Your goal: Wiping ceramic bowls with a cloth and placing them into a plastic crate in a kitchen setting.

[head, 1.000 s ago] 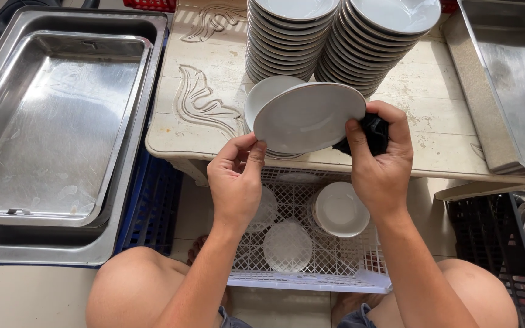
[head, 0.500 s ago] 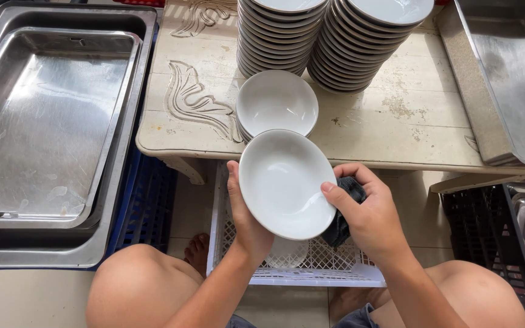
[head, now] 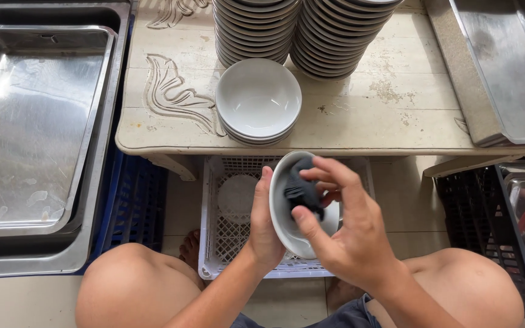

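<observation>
My left hand (head: pixel 265 234) is cupped around the back of a white bowl (head: pixel 287 212), holding it on edge over the white crate (head: pixel 214 243) on the floor between my knees. My right hand (head: pixel 344 228) has its fingers closed on a dark cloth (head: pixel 302 191), pressed inside the bowl. On the pale table (head: pixel 366 115) beyond, a short pile of bowls (head: pixel 257 100) sits near the edge, with two tall stacks (head: pixel 256 30) behind it, so a good many look done. At least one plate (head: pixel 236 197) lies in the crate, so I judge a little remains. Metal trays (head: pixel 31 121) sit to my left
</observation>
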